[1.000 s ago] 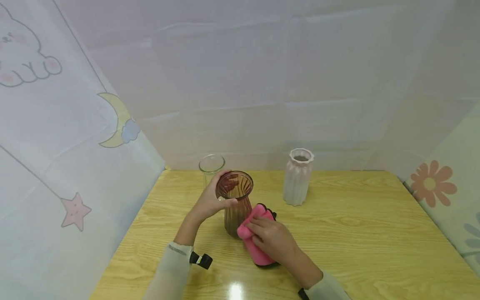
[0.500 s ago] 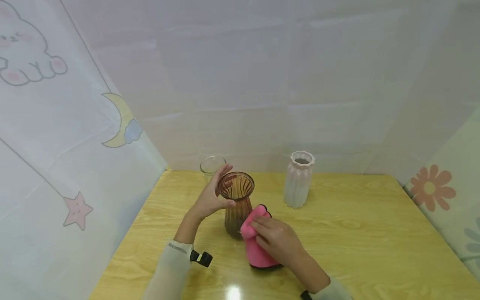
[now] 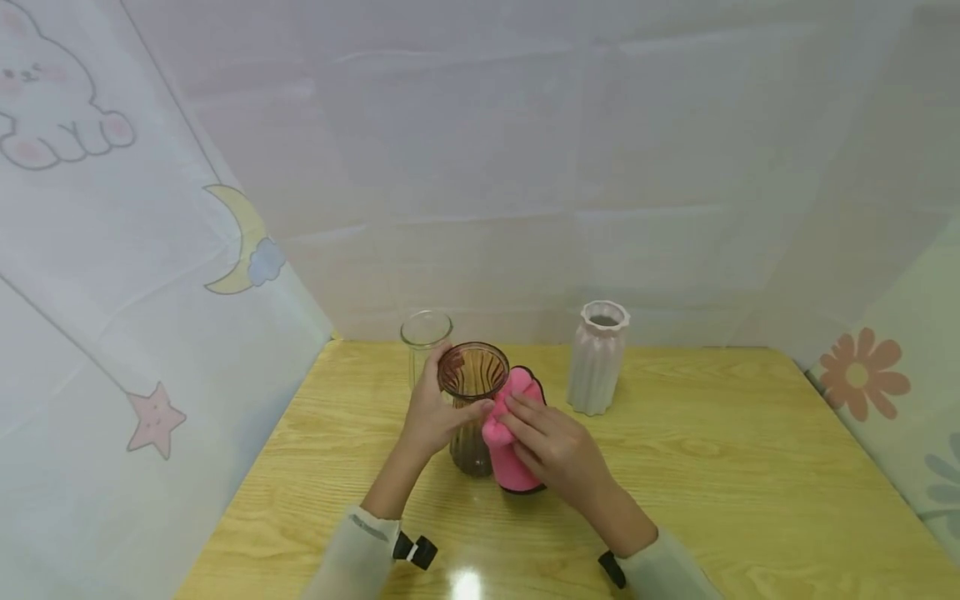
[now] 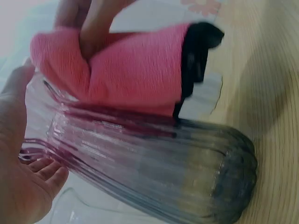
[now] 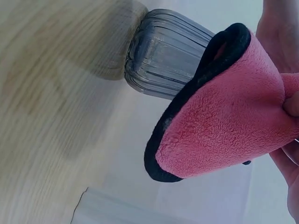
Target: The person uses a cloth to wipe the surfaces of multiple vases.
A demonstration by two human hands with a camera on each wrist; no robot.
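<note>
A ribbed glass vase (image 3: 471, 450), purplish-brown at the top and smoky grey toward its base, stands upright on the table. My left hand (image 3: 438, 417) grips it just below the flared rim, thumb on the near side and fingers around the far side. A folded pink cloth (image 3: 517, 467) with black edging is pinched in my right hand (image 3: 558, 454). In the left wrist view the cloth (image 4: 135, 70) lies against the vase's side near the top. The right wrist view has the cloth (image 5: 229, 112) covering much of the vase, whose grey base (image 5: 163, 51) shows.
Behind the left hand stands a clear glass vase (image 3: 426, 329), partly hidden. A white fluted vase (image 3: 596, 367) is farther back on the right. The wooden table (image 3: 720, 467) meets pale printed sheets at its back and sides.
My right hand has moved the cloth up along the vase's right side, from its lower part toward the rim. The left hand has shifted slightly right around the neck.
</note>
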